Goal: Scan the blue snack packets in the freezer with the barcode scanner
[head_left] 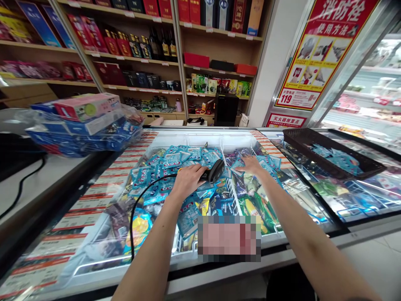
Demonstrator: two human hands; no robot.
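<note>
Our forearms (156, 246) reach over a freezer (219, 274), our left hand (189, 177) wrapped around a black scanner (216, 171) above blue packets (150, 177), our right hand (249, 164) well apart among others across the wire divider (232, 194), its grip unclear.

Holds a scanner (216, 170) in the left hand (189, 177) above packets (156, 179) in the freezer (238, 136), left of the divider (232, 190), with the right hand (247, 164) on packets right of it. Has a tray (297, 140) farther right, boxes (87, 121) on the counter (37, 179) at left, and shelves (225, 50) behind the freezer.
</note>
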